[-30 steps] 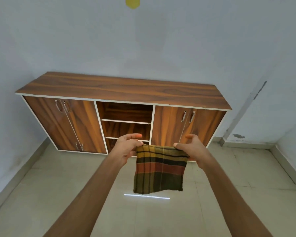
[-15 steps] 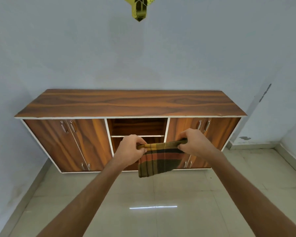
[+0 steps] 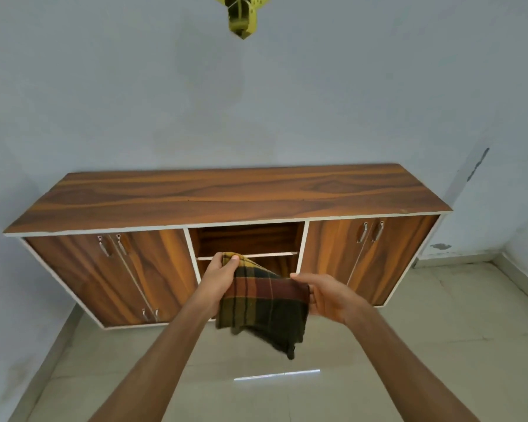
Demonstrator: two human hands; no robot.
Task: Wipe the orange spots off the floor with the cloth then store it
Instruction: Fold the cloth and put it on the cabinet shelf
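A checked cloth (image 3: 265,303) in yellow, red and dark green hangs folded in the air in front of the cabinet's open middle section. My left hand (image 3: 218,277) pinches its far upper corner, thumb on top. My right hand (image 3: 323,295) holds the cloth's right edge, thumb over the top and fingers underneath. The cloth's lower corner droops toward the floor. No orange spots show on the visible floor (image 3: 393,354).
A low wooden cabinet (image 3: 226,196) stands against the grey wall, with closed double doors left (image 3: 113,275) and right (image 3: 369,254) and open shelves (image 3: 247,255) in the middle. A yellow object (image 3: 241,13) hangs on the wall above. Pale tiles cover the floor.
The cloth has gone from stretched flat between both hands to draped at an angle; my left hand rose toward the shelf and my right hand dropped lower. The view came closer to the cabinet.
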